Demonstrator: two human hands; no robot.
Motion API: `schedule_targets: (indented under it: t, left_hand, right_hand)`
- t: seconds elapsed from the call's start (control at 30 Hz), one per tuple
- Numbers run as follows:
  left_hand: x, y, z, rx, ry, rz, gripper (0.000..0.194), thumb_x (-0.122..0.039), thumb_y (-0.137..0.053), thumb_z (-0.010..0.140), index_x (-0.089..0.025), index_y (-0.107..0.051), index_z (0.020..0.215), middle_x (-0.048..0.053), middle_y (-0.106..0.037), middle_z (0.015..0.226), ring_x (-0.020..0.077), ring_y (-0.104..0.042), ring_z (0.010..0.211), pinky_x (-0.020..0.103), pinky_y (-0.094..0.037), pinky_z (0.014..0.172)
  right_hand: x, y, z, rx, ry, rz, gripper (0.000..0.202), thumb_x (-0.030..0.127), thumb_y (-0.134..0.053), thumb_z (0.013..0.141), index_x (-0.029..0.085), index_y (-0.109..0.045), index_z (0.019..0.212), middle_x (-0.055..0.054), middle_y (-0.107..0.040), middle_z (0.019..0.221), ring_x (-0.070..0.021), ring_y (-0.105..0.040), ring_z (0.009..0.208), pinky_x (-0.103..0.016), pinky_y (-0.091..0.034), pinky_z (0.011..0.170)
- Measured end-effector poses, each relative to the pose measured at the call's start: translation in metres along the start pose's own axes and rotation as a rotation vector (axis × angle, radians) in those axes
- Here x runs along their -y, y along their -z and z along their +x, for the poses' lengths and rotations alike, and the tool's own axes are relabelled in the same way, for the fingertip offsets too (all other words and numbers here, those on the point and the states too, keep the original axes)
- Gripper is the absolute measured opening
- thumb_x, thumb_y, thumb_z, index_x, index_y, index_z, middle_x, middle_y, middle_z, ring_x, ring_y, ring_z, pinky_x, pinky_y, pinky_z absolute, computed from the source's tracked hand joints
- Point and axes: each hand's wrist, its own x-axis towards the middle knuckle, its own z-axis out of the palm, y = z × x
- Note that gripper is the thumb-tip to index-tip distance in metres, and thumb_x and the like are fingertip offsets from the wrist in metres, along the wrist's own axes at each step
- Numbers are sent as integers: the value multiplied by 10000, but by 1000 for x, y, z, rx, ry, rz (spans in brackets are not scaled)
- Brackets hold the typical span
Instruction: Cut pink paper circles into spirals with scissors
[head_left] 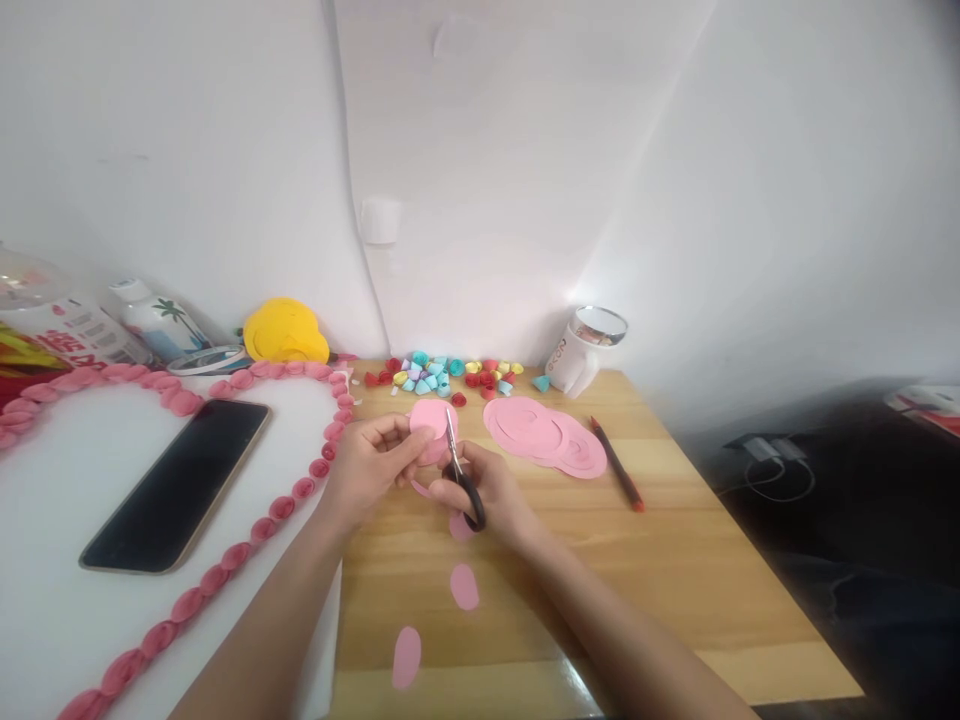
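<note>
- Your left hand pinches a rounded pink paper piece near the middle of the frame; your right hand grips small black-handled metal scissors, blades up against it.
- The blades sit near your left fingertips, so a slip or sudden turn of the paper could nick them.
- A loose pinch might let the paper swivel and leave a ragged edge.
- A dragging right forearm could sweep away the small pink paper oval lying at lower centre.
- The light, wood-grained surface fills the lower centre and right, with a white wall behind.
- At far right, a dark area seems to hold white cables, though blur makes that uncertain.
</note>
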Motion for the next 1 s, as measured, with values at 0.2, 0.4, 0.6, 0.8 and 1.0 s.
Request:
schedule_targets:
  t: [0.2, 0.4, 0.6, 0.8, 1.0]
  left_hand:
    - [-1, -1, 0, -9, 8, -15, 212, -318, -591, 755, -153, -570, 625, -52, -495, 427, 48, -417, 377, 167, -324, 371]
    - [-4, -5, -4, 45, -4, -5, 291, -339, -568, 773, -146, -539, 557, -52, -484, 412, 47, -435, 381, 158, -342, 384]
    - [-5, -5, -3, 87, -8, 75, 284, -306, -592, 749, -140, -549, 522, -47, -508, 444, 40, -432, 400, 147, -334, 387]
    - [-5, -5, -4, 87, 11, 64, 270, -305, -596, 742, -140, -561, 532, -45, -521, 469, 36, -429, 409, 143, -332, 385]
    - [-6, -5, -3, 71, 39, 22, 237, -325, -606, 735, -146, -593, 580, -50, -523, 464, 41, -441, 398, 145, -354, 380]
  right_hand:
    - [1, -2, -1, 7, -29, 30, 407, 469, -699, 627, 174, -454, 765, 96, -403, 452, -58, -391, 353, -167, -285, 336]
    - [-4, -3, -1, 35, 8, 20, 384, 462, -678, 657, 174, -471, 801, 85, -446, 472, -48, -366, 334, -172, -270, 339]
    - [-1, -5, 2, 51, 141, 109, 372, 406, -716, 639, 188, -459, 796, 6, -550, 688, -125, -545, 613, -239, -441, 557]
    - [-2, -3, 2, 40, 137, 111, 390, 396, -732, 619, 186, -457, 798, 3, -531, 715, -131, -530, 643, -247, -429, 583]
    - [-8, 0, 3, 37, 121, 69, 348, 394, -690, 672, 175, -471, 831, 16, -514, 684, -98, -471, 575, -215, -386, 516]
